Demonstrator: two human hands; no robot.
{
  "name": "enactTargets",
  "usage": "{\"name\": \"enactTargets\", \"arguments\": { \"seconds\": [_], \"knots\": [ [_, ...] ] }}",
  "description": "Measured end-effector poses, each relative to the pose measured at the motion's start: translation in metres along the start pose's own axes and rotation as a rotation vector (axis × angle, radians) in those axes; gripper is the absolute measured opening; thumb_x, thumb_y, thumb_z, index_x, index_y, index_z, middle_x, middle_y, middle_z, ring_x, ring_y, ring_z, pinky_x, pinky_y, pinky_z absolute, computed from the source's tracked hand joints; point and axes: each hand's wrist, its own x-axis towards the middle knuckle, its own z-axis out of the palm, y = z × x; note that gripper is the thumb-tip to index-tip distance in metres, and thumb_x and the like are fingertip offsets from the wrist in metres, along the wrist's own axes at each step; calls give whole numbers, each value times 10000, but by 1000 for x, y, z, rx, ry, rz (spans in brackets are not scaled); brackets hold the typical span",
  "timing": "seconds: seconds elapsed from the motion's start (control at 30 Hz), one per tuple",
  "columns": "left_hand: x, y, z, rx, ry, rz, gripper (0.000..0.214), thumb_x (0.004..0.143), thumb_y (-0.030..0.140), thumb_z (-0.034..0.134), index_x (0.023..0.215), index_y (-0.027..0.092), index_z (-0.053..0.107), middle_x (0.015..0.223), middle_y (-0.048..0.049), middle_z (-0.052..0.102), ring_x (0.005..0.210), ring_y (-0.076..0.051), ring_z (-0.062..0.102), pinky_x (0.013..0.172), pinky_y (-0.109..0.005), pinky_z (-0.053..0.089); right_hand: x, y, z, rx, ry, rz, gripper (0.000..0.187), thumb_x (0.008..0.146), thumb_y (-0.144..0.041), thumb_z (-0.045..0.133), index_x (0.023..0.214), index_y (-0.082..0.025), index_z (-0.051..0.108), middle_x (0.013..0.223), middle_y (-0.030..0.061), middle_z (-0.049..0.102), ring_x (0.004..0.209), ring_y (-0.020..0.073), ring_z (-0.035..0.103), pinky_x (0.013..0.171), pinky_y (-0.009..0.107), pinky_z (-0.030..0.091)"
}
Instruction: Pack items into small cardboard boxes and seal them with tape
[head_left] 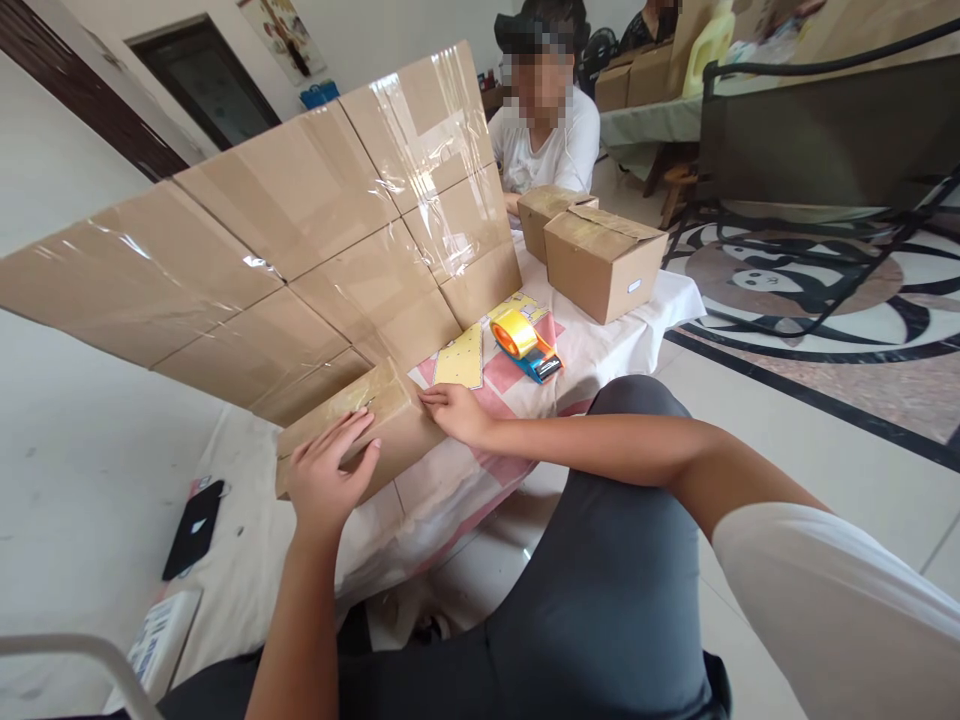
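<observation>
A closed cardboard box (401, 445) lies in front of me on the cloth-covered table, with shiny clear tape along its top. My left hand (330, 465) rests on the box's near left part, fingers stretched over the top edge and thumb apart. At the box's right end, my right hand (455, 413) lies with its fingers extended against the corner; nothing shows in its grasp. Just beyond that hand, a tape dispenser (527, 350) with a yellow roll and a blue and orange body sits on the cloth.
Behind the box stands a tall wall of taped cardboard boxes (337, 220). Two more boxes, the nearer one (606, 265) and one behind (551, 212), stand at the table's far right. Across the table sits a person (555, 140). A black phone-like object (193, 530) lies at left; a dark folding chair (810, 140) stands right.
</observation>
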Motion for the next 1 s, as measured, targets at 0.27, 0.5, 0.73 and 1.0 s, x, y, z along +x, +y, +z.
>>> {"name": "enactTargets", "arguments": {
  "seconds": [0.27,0.5,0.73,1.0],
  "knots": [
    [0,-2,0,-4,-20,-4,272,949,327,628,1198,282,728,1239,-48,757,1183,-292,705,914,-421,503,-1,2,1,101,-50,54,426,740,92,540,1018,-180,714,1239,78,763,1262,218,677,1067,350,532],
    [0,-4,-2,-20,-16,-6,265,948,315,642,1195,276,729,1227,-48,763,1191,-284,703,924,-407,502,16,-14,-20,51,-144,107,169,758,-15,670,795,-162,745,943,46,808,1012,202,751,973,319,562],
    [0,-4,-4,-9,-12,15,254,954,318,641,1188,268,724,1218,-58,765,1181,-288,707,892,-406,506,25,-16,-19,69,-29,125,167,775,-8,641,746,-162,701,824,13,781,842,140,735,784,221,564],
    [-1,-6,-4,-16,-20,-8,260,956,317,640,1196,269,728,1223,-58,764,1188,-290,703,910,-416,503,25,-8,-19,82,-130,104,349,660,119,558,779,-183,687,867,-7,802,1048,175,748,855,226,564]
  ]
}}
